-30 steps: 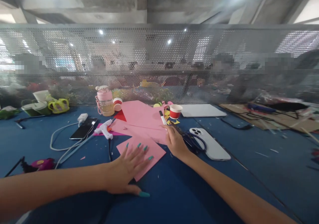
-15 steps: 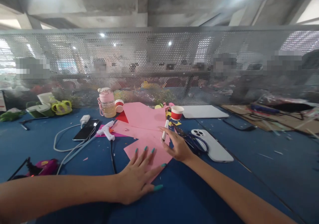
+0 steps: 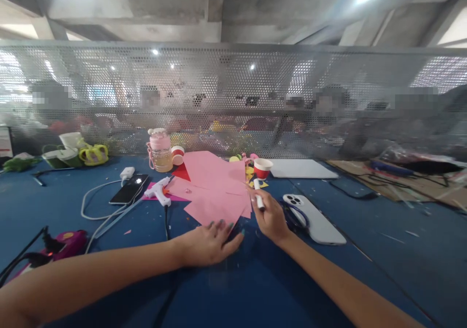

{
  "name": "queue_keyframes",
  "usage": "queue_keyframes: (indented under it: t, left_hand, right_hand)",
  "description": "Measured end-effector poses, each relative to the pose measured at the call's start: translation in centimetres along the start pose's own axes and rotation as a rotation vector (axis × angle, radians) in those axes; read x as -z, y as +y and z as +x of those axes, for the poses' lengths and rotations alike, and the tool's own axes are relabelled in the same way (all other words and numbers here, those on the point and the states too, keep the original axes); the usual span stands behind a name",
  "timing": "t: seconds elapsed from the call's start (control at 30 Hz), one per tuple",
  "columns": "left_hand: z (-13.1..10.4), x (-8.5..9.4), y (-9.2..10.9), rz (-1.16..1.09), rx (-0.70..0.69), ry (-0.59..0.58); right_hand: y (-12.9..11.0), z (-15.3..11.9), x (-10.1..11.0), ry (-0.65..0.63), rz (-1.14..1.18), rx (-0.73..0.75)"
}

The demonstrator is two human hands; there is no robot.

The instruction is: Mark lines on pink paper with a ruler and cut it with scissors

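Several sheets of pink paper [image 3: 215, 172] lie overlapping in the middle of the blue table. My left hand [image 3: 209, 244] is at the near edge of the sheets, its fingers apart and holding nothing. My right hand [image 3: 272, 218] grips a white marker [image 3: 258, 194] with a dark end, at the right side of the paper. Partly hidden behind that hand is a pair of dark blue-handled scissors [image 3: 297, 218]. A white phone [image 3: 315, 221] lies just right of the scissors.
Left of the paper lie a white glue gun [image 3: 159, 191], a dark phone [image 3: 129, 190] with its cable and a purple power strip [image 3: 69, 244]. Behind stand a pink bottle [image 3: 160, 150] and a red-and-white paper cup [image 3: 262, 169]. A perforated metal screen [image 3: 226, 84] runs across the back.
My left hand has lifted its spread fingers and drawn back to the sheets' near edge, while the lower sheet has shifted up. My right hand has moved slightly right with the marker.
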State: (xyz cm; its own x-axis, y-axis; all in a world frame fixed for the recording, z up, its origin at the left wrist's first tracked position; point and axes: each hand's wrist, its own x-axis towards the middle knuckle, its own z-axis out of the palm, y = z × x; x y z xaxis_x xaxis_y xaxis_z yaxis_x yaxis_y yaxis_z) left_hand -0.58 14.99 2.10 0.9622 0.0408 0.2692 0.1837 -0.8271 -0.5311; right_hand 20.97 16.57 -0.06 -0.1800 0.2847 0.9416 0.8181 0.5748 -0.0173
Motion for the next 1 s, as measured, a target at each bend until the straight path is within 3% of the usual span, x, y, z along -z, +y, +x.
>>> queue_keyframes:
  t: [0.07,0.17,0.33,0.53,0.6,0.83,0.93,1.0]
  left_hand:
    - [-0.2,0.0,-0.4,-0.076,-0.088,-0.012]
    - [-0.3,-0.2,-1.2,-0.252,-0.059,-0.031]
    - [-0.2,-1.4,-1.9,-0.523,0.216,-0.078]
    - [-0.9,-2.1,-1.3,-0.573,0.476,-0.208]
    - [-1.0,-2.0,-1.2,-0.52,0.466,-0.207]
    - [-0.9,-1.6,-1.6,-0.188,0.219,-0.138]
    - [-1.1,-1.9,-1.8,-0.152,0.227,-0.063]
    - [-1.2,-2.1,-2.0,-0.232,0.309,-0.036]
  right_hand:
    - [-0.2,0.1,0.2,-0.006,0.007,0.023]
    - [-0.8,0.3,0.3,-0.034,0.056,0.08]
    - [-2.0,0.3,0.3,-0.098,0.169,0.131]
    - [-2.8,0.1,0.5,-0.228,0.158,0.035]
    - [-3.0,0.2,0.7,-0.253,0.152,0.011]
    - [-5.5,0.6,0.9,-0.35,0.169,-0.078]
    - [-7.5,0.2,1.2,-0.416,0.148,-0.263]
    - [-8.6,-0.2,1.4,-0.481,0.158,-0.345]
